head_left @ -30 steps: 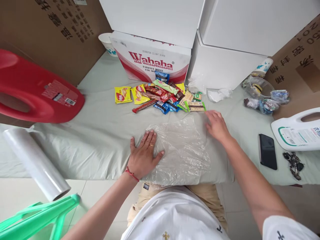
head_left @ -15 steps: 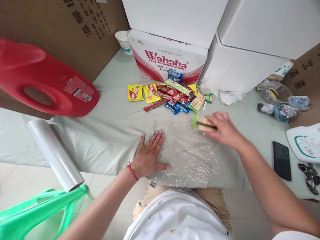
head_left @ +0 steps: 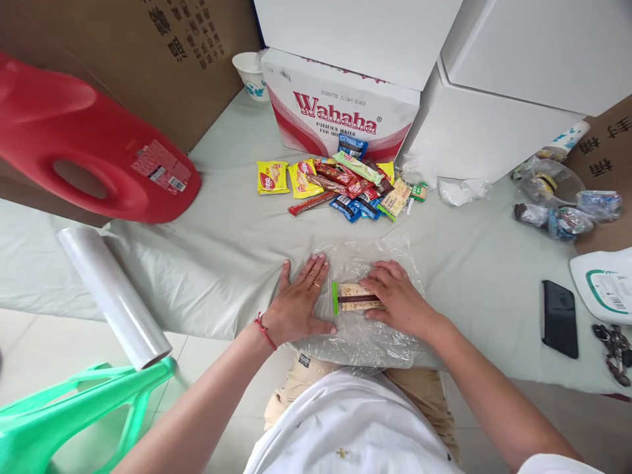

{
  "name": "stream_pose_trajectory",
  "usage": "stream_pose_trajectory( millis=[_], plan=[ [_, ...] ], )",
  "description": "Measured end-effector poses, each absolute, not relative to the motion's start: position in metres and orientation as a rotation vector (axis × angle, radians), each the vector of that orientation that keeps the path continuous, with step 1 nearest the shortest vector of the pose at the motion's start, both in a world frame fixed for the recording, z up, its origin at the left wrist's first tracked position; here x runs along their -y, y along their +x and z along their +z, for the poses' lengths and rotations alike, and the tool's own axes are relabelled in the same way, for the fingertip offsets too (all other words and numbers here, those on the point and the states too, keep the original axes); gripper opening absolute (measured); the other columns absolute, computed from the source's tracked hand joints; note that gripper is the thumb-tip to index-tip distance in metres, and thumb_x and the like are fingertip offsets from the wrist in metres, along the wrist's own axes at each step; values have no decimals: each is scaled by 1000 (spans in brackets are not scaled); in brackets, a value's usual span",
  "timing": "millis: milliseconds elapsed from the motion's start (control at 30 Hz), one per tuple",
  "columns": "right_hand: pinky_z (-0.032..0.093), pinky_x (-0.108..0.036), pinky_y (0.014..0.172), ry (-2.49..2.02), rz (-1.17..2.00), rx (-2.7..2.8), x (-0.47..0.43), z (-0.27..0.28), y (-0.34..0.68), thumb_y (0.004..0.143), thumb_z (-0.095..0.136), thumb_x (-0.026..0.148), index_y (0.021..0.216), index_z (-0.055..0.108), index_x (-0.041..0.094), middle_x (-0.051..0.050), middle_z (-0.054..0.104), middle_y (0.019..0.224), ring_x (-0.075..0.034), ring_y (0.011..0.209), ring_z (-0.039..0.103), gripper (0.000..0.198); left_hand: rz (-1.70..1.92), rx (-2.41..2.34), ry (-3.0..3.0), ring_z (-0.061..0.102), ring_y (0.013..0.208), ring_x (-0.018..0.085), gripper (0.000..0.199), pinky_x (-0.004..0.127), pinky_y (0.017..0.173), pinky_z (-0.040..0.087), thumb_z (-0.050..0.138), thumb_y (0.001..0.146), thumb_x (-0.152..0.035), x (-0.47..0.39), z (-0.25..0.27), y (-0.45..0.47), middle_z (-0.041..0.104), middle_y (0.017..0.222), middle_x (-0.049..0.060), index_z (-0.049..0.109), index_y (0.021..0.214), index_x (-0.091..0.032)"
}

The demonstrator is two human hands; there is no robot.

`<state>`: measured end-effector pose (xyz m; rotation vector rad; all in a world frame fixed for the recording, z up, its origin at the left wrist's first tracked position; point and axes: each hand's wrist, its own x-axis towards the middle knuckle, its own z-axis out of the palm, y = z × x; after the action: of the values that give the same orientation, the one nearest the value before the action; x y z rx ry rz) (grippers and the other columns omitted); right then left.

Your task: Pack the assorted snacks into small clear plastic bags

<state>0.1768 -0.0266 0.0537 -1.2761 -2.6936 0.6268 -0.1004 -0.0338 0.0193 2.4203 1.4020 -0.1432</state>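
A sheet of clear plastic film lies wrinkled on the cloth near the front edge. My left hand is spread flat on the film's left side, holding nothing. On the film, my right hand has its fingers over a packaged cracker bar with a green end; the hand covers the bar's right end. Beyond the film is a heap of wrapped snacks in red, blue, green and beige. Two yellow snack packets lie at its left side.
A roll of film lies at left over a green stool. Behind it stands a red jug. A Wahaha box backs the snacks. To the right are a phone, keys and a white bottle.
My right hand has brought the cracker bar toward me and left, down onto the film. My left hand stays flat in place. The view has shifted slightly.
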Motion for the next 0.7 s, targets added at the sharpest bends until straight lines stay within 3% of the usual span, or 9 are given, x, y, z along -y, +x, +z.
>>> stream_pose_trajectory(
  millis=[133, 233, 333, 400, 467, 567, 700],
  plan=[
    [24, -62, 122, -1286, 662, 2697, 25, 55, 182, 82, 82, 32, 137, 61, 22, -13, 63, 128, -36, 142, 39, 59, -119, -1401, 2437, 14, 160, 42, 132, 65, 124, -9, 61, 68, -89, 35, 17, -101, 16, 171, 23, 17, 166, -13],
    [33, -58, 117, -1249, 758, 2639, 14, 58, 189, 83, 81, 43, 138, 62, 24, -14, 63, 130, -35, 138, 45, 62, -93, -1409, 2463, 13, 160, 43, 134, 66, 124, -6, 63, 66, -88, 35, 13, -103, 18, 171, 23, 16, 166, -13],
    [50, -46, 101, -1510, 774, 2312, -20, 64, 201, 96, 60, 53, 135, 62, 22, -13, 69, 119, -29, 115, 62, 50, -76, -1404, 2476, 13, 159, 44, 134, 67, 124, -4, 64, 66, -88, 35, 11, -104, 19, 171, 23, 16, 166, -13],
    [52, -41, 92, -1891, 692, 2004, -54, 68, 208, 102, 44, 53, 135, 60, 19, -12, 72, 107, -28, 101, 68, 49, -81, -1391, 2463, 14, 159, 43, 134, 67, 124, -5, 62, 67, -89, 35, 12, -105, 19, 171, 23, 15, 166, -13],
    [52, -42, 91, -2199, 622, 1797, -91, 71, 208, 103, 38, 57, 139, 54, 14, -15, 74, 106, -32, 104, 69, 58, -98, -1380, 2442, 15, 159, 43, 135, 67, 123, -7, 61, 67, -89, 35, 13, -105, 17, 171, 24, 13, 166, -12],
    [51, -47, 94, -2382, 516, 1683, -137, 69, 196, 100, 33, 69, 146, 43, 7, -26, 69, 124, -39, 117, 66, 78, -114, -1396, 2434, 16, 159, 42, 135, 67, 123, -8, 62, 67, -88, 35, 14, -104, 17, 171, 24, 14, 166, -12],
    [51, -50, 97, -2499, 448, 1725, -167, 67, 181, 91, 54, 71, 147, 39, 2, -31, 62, 133, -41, 123, 63, 90, -113, -1396, 2465, 15, 159, 43, 133, 67, 124, -4, 64, 66, -87, 34, 13, -104, 19, 171, 23, 16, 166, -13]
  ],
)
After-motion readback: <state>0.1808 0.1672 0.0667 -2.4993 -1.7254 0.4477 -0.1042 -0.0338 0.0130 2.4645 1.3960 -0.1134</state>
